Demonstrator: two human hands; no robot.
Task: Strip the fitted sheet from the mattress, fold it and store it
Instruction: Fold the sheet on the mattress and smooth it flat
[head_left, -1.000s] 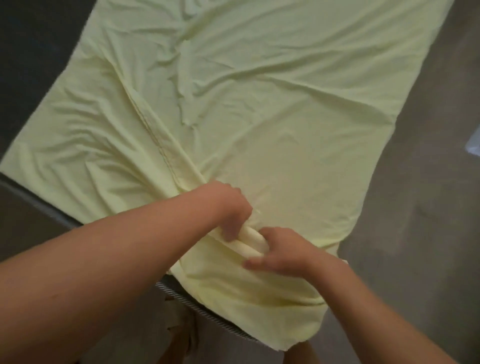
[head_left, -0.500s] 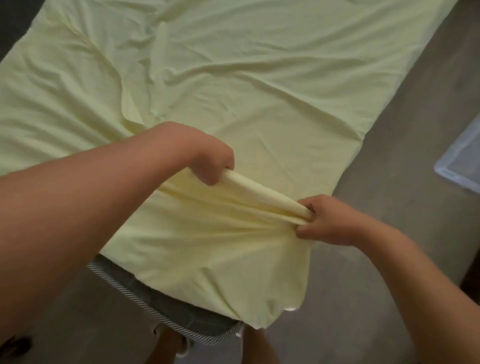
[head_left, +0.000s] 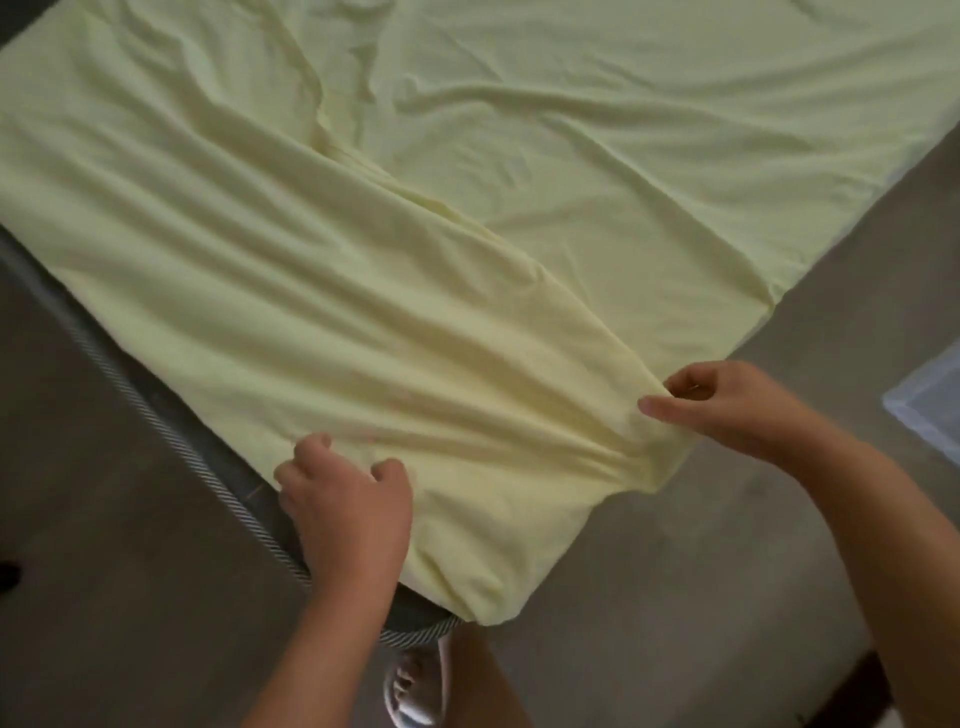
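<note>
One wide-angle view, worn on the head, looks forward and steeply down over the near corner of the mattress (head_left: 415, 613); it is close, with the left hand (head_left: 345, 512) and right hand (head_left: 727, 405) low in frame; the sheet (head_left: 467, 234) runs off the top; floor (head_left: 675, 597) shows at both sides.

The left hand (head_left: 343, 504) and right hand (head_left: 727, 405) have moved apart, pulling the bunched sheet (head_left: 415, 312) flatter.

Probably a bedroom — yellow sheet (head_left: 467, 260) over a striped-edged mattress (head_left: 218, 467), grey floor (head_left: 675, 571).
</note>
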